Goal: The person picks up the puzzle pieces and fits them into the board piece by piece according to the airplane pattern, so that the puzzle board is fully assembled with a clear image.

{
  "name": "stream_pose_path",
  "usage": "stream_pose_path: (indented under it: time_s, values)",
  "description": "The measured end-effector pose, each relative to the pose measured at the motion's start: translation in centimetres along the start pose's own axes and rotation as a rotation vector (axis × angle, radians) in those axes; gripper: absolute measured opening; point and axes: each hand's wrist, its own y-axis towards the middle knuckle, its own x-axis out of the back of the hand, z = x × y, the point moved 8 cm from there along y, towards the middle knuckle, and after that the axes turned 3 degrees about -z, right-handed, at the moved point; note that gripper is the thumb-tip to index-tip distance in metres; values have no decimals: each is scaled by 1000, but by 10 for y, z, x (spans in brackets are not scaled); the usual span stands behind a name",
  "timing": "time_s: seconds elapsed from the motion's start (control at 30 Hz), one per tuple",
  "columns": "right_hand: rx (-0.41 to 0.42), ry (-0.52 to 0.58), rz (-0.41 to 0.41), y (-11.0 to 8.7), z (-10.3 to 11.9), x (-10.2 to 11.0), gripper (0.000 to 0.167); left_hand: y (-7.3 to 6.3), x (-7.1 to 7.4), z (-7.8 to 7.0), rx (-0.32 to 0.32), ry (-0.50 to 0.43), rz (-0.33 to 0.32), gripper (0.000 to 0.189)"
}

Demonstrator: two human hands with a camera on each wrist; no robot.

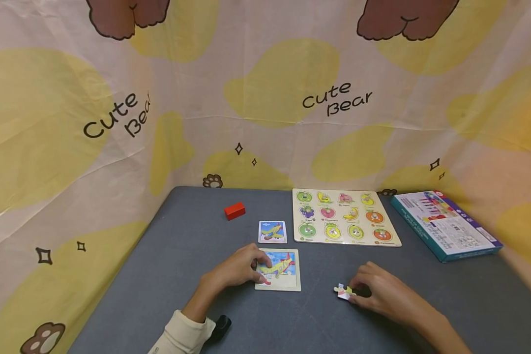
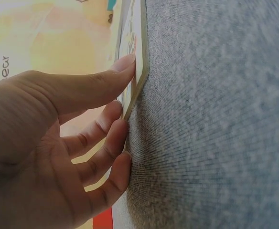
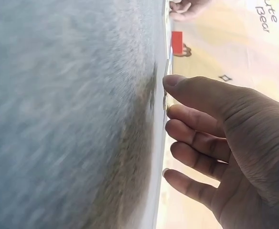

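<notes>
In the head view, my left hand (image 1: 238, 266) grips the left side of a small airplane jigsaw board (image 1: 288, 284). Its thumb rests on the board near the front left corner in the left wrist view, with the other fingers (image 2: 118, 136) bent by the edge. Most of the plane picture shows; a pale strip lies bare along the front. To the right, my right hand (image 1: 382, 290) pinches a jigsaw piece (image 1: 342, 291) between thumb and fingers, close over the table. Only a thin edge of this piece shows in the right wrist view. A square airplane picture (image 1: 272, 232) lies behind the board.
Behind on the grey table (image 1: 181, 246) lies a red block (image 1: 235, 211). A fruit puzzle board (image 1: 342, 238) stretches along the back right, beside a flat printed box (image 1: 451, 226). Patterned cloth (image 1: 265, 98) hangs around the table's back and sides.
</notes>
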Motion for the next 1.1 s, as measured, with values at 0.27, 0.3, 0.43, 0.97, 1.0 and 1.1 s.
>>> stream_pose_path:
  time_s: [0.27,0.3,0.43,0.97,1.0,1.1]
  values:
    - [70,-2,-44,23,18,-1,15,0,0,1,-3,6,5,27]
    - [80,1,-48,25,20,-2,15,0,0,1,-3,9,6,27]
    - [123,23,-61,36,31,-6,16,0,0,1,-4,9,9,27]
    - [199,33,-25,82,77,-27,18,0,1,0,-8,6,5,26]
    - [211,31,-28,84,80,-28,18,0,1,0,-7,9,4,26]
    - [253,25,-44,89,88,-31,17,0,1,-1,-6,12,5,26]
